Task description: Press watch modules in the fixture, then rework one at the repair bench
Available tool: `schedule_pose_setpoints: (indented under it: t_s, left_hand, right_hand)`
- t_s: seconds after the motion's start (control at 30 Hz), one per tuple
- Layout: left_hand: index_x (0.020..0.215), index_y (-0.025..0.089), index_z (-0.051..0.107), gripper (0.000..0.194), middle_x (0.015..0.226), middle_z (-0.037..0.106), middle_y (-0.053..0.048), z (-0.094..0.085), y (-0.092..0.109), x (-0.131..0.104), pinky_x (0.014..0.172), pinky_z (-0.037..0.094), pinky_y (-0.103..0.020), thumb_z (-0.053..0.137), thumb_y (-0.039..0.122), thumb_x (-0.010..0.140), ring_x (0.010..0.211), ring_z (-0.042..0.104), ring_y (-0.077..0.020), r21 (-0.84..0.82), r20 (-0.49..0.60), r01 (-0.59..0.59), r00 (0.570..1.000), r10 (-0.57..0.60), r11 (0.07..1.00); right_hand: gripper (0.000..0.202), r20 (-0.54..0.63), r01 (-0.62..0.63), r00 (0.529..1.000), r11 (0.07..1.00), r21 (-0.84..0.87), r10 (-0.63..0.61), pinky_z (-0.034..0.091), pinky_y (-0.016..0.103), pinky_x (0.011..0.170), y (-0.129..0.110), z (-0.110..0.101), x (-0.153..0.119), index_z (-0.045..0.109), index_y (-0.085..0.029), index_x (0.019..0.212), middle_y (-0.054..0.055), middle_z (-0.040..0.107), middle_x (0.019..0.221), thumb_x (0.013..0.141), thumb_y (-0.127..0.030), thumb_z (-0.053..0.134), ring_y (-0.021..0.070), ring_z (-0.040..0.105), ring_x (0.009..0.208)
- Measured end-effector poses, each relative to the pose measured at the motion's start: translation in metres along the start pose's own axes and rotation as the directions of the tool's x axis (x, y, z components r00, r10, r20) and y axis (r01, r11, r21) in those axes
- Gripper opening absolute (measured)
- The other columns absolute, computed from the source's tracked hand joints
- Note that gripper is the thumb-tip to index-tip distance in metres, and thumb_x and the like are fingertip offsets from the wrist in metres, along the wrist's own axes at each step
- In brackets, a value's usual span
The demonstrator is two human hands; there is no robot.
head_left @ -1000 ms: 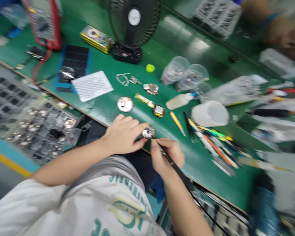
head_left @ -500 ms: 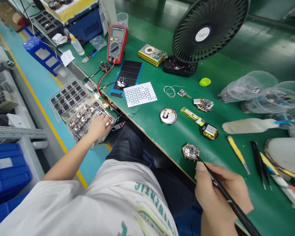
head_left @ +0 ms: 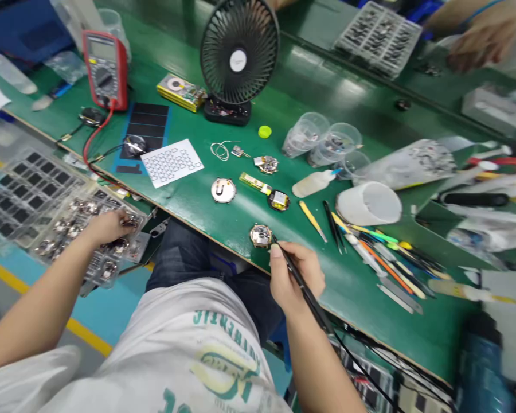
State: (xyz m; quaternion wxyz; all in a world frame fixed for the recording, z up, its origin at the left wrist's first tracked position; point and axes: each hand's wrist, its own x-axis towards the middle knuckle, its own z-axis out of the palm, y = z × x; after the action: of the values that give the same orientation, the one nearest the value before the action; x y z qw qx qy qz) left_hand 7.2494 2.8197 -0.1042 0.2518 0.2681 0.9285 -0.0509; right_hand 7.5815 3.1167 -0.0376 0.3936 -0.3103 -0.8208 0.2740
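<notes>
The right hand [head_left: 296, 271] grips a black corded pen-shaped tool [head_left: 303, 285], its tip at the gold-rimmed watch module [head_left: 260, 235] at ten o'clock, flat on the tabletop [head_left: 184, 203]. That module looks part-assembled: the inner parts sit in the rim, and the cover appears to remain off. Farther out lie three more round units: a U-marked watch case [head_left: 223, 190] at ten, a battery-topped module [head_left: 279, 199] between eleven and twelve, and a bare circuit module [head_left: 267, 164] at eleven. These also look unfinished, making four in all. One yellow-handled tool [head_left: 312, 220] lies at one o'clock, black tweezers [head_left: 333, 226] at two; beyond them stand three clear cups [head_left: 304, 135] and one white tub [head_left: 368, 204]. Between nine and ten, the left hand [head_left: 108, 228] reaches into one parts tray [head_left: 145, 219], fingers bunched over small round parts; whether it pinches one I cannot tell.
</notes>
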Motion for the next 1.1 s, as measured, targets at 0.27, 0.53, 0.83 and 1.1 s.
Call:
schedule_pose_setpoints:
  t_s: [0.27, 0.53, 0.83, 1.1]
  left_hand:
    - [0.086, 0.026, 0.071, 0.047, 0.068, 0.070, 0.003, -0.052, 0.026, -0.051, 0.062, 0.044, -0.029, 0.066, 0.073, 0.092, 0.066, 0.065, -0.0210, -0.186, -0.146, 0.020, 0.988, -0.048, 0.982]
    - [0.089, 0.022, 0.068, 0.032, 0.083, 0.070, -0.002, -0.057, 0.207, -0.087, 0.079, 0.045, -0.038, 0.061, 0.050, 0.103, 0.082, 0.065, -0.0218, -0.190, -0.462, -0.806, 0.577, 0.674, 0.560]
    - [0.128, 0.016, 0.071, 0.059, 0.102, 0.073, -0.012, -0.045, 0.246, -0.066, 0.088, 0.039, -0.050, 0.055, 0.066, 0.102, 0.097, 0.065, -0.0345, 0.114, -0.483, -0.738, 0.543, 0.686, 0.665]
    - [0.115, 0.022, 0.075, 0.047, 0.092, 0.073, -0.005, -0.040, 0.239, -0.059, 0.082, 0.035, -0.047, 0.063, 0.064, 0.097, 0.090, 0.064, -0.0293, 0.090, -0.516, -0.816, 0.452, 0.727, 0.571]
  right_hand:
    - [0.037, 0.241, 0.223, 0.955, 0.957, -0.188, -0.175, 0.058, 0.048, 0.092, 0.003, 0.006, 0.010, 0.067, -0.022, 0.125, 0.015, 0.080, 0.126, 0.095, -0.039, 0.080, 0.0320, 0.070, 0.106]
    - [0.029, 0.230, 0.185, 0.969, 0.892, -0.413, -0.095, 0.048, 0.044, 0.085, 0.014, -0.010, 0.013, 0.069, -0.022, 0.121, 0.013, 0.082, 0.119, 0.098, -0.039, 0.074, 0.0312, 0.066, 0.104]
    - [0.029, -0.012, 0.162, 0.987, 0.986, 0.037, -0.162, 0.063, 0.040, 0.080, 0.019, -0.027, -0.003, 0.072, -0.024, 0.129, 0.008, 0.082, 0.100, 0.109, -0.032, 0.053, 0.0227, 0.075, 0.087]
    - [0.012, 0.249, 0.028, 0.965, 0.977, 0.212, -0.082, 0.057, 0.023, 0.057, -0.011, -0.008, 0.004, 0.071, -0.024, 0.102, -0.001, 0.080, 0.084, 0.091, -0.018, 0.068, 0.0114, 0.070, 0.059]
